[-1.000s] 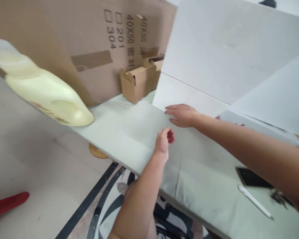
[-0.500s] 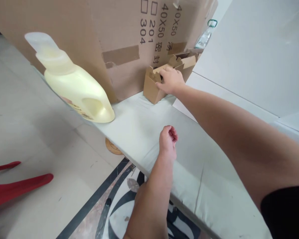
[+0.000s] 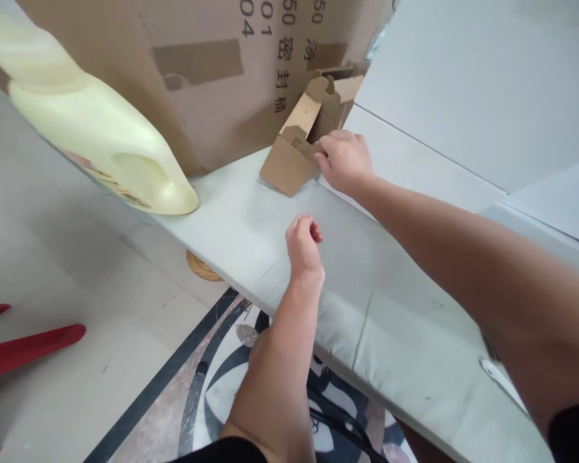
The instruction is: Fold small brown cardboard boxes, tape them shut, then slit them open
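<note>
Right hand pinched, fingers bent, the near-right rim of the small open-topped brown cardboard box by the worktop's far edge, left hand loosely fisted, seemingly empty; box looked light, crushable, best gripped at a corner.

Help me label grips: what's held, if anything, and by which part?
The right hand holds the nearer small box by its right rim; the left hand holds nothing visible.
</note>
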The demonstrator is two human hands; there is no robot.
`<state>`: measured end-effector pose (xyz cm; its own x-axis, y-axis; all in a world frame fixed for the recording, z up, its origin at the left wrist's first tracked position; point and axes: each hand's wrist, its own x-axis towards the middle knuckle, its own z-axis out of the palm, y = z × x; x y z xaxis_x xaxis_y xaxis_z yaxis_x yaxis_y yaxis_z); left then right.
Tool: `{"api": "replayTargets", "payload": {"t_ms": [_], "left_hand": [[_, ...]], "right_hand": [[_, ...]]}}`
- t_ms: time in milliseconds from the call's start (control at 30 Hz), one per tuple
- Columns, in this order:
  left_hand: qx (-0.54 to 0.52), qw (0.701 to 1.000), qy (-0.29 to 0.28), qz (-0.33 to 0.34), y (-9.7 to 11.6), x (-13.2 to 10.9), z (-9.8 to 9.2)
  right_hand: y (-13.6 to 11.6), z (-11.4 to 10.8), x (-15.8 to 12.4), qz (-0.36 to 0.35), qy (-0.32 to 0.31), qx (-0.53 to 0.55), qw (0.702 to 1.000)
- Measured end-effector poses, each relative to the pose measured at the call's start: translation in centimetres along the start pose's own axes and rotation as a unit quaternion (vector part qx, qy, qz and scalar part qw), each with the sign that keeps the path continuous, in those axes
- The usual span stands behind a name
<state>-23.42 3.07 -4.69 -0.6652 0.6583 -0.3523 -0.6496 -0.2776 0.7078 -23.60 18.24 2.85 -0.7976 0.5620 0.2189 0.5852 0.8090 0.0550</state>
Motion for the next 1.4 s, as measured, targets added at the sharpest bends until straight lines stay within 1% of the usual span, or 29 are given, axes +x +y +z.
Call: {"api": "replayTargets", "payload": {"t_ms": [67,100,133,200,233,267,333,400,500,567,633,700,767,833,867,933,967,1033,1100,1133,1200,1233,1300,1333,1400], "left_hand": [[0.019,0.995,0.018,0.096,-0.1,-0.6,-0.2],[0.024,0.987,0.037,0.155,-0.1,-1.1,-0.3],[0.024,0.973,0.061,0.221,0.1,-1.6,-0.5],[0.012,0.935,0.096,0.342,0.4,-2.6,-0.7],[0.000,0.919,0.104,0.380,0.6,-3.0,-0.8],[-0.011,0.910,0.108,0.400,0.7,-3.3,-0.9],[-0.011,0.912,0.104,0.397,0.8,-3.7,-1.0],[0.015,0.919,0.092,0.383,0.5,-3.6,-1.0],[0.063,0.928,0.051,0.363,-0.4,-3.0,-1.0],[0.094,0.934,0.011,0.344,-1.1,-2.6,-0.8],[0.131,0.940,-0.055,0.311,-1.8,-2.4,-0.5],[0.177,0.936,-0.148,0.267,-2.6,-2.5,0.0],[0.215,0.916,-0.245,0.232,-3.5,-2.9,0.7],[0.242,0.891,-0.326,0.203,-4.5,-3.4,1.4],[0.251,0.880,-0.357,0.188,-5.1,-3.7,1.8],[0.268,0.863,-0.399,0.157,-6.2,-4.3,2.6],[0.278,0.856,-0.411,0.148,-6.8,-4.7,3.0],[0.298,0.842,-0.425,0.147,-7.8,-5.4,3.8],[0.309,0.835,-0.427,0.161,-8.8,-6.0,4.5],[0.309,0.836,-0.422,0.168,-9.2,-6.2,4.8],[0.301,0.847,-0.403,0.175,-10.2,-6.4,4.9],[0.295,0.853,-0.394,0.175,-10.6,-6.5,4.9],[0.284,0.863,-0.380,0.172,-11.6,-6.6,4.7],[0.277,0.870,-0.371,0.171,-12.1,-6.7,4.7],[0.256,0.887,-0.348,0.161,-13.1,-7.2,4.9]], "right_hand": [[1.2,0.5,-2.9,-0.021,0.032,0.021,0.999],[1.8,0.7,-4.6,-0.029,0.052,0.038,0.997],[2.3,0.8,-6.4,-0.033,0.073,0.060,0.995],[3.3,0.6,-10.5,-0.048,0.110,0.096,0.988],[3.7,0.3,-12.7,-0.068,0.125,0.105,0.984],[4.1,-0.1,-14.9,-0.087,0.141,0.107,0.980],[4.8,-1.2,-19.4,-0.104,0.171,0.093,0.975],[5.9,-2.5,-23.5,-0.095,0.174,0.059,0.978],[8.1,-4.3,-28.7,-0.060,0.192,0.045,0.979],[9.7,-5.3,-31.4,-0.035,0.222,0.042,0.974],[11.0,-5.9,-33.6,-0.014,0.255,0.037,0.966],[11.8,-6.4,-35.2,0.011,0.283,0.035,0.958],[12.2,-6.6,-36.6,0.041,0.299,0.038,0.953],[12.5,-6.8,-38.0,0.059,0.307,0.041,0.949],[12.7,-6.8,-38.7,0.059,0.315,0.042,0.946],[13.2,-6.5,-40.2,0.060,0.344,0.049,0.936],[13.5,-6.1,-41.1,0.069,0.359,0.059,0.929],[13.9,-5.0,-42.7,0.113,0.384,0.090,0.912],[14.1,-3.6,-44.1,0.185,0.415,0.130,0.881],[14.0,-2.9,-44.6,0.220,0.433,0.154,0.861],[13.7,-1.9,-45.1,0.276,0.467,0.224,0.810],[13.5,-1.6,-45.1,0.294,0.477,0.267,0.784],[13.2,-1.6,-44.8,0.311,0.478,0.350,0.743],[13.2,-1.8,-44.6,0.316,0.472,0.379,0.730],[13.4,-2.4,-44.2,0.322,0.465,0.408,0.717]]}}
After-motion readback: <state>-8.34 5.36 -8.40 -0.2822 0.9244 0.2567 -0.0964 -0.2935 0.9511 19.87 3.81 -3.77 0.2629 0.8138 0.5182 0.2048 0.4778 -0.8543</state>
